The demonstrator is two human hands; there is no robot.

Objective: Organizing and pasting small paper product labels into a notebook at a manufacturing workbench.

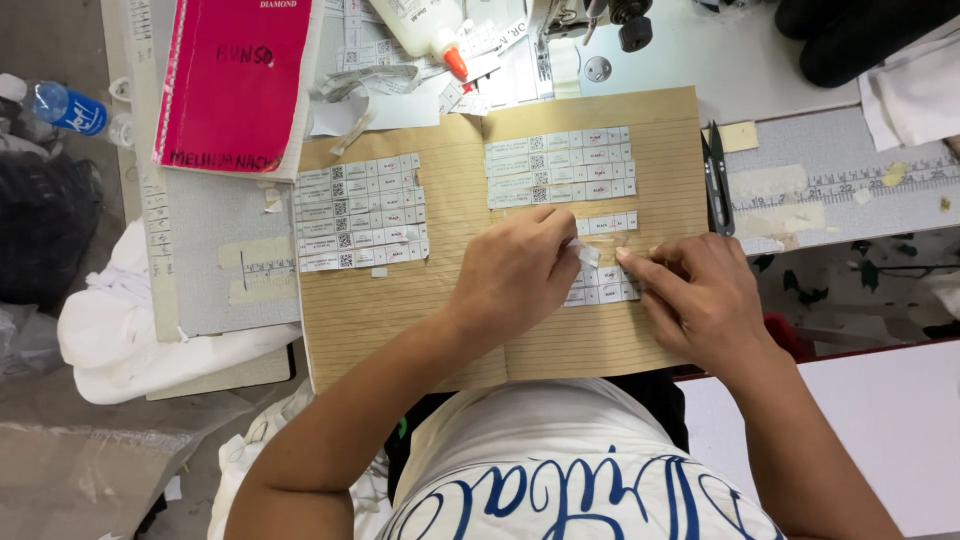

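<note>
An open brown lined notebook (400, 310) lies in front of me, with rows of small white printed label strips (360, 212) stuck on its left page and more label strips (560, 165) on its right page. My left hand (515, 270) pinches a small white label strip (588, 254) over the right page. My right hand (700, 295) rests beside it, its forefinger pressing the strips on the page next to that label.
Black thread snips (717, 180) lie at the notebook's right edge. A red book (235, 80), a white glue bottle with an orange tip (430, 30) and loose paper scraps sit behind. A blue-capped bottle (60, 105) and white cloth (130, 320) are at the left. A sewing machine foot (590, 20) stands at the back.
</note>
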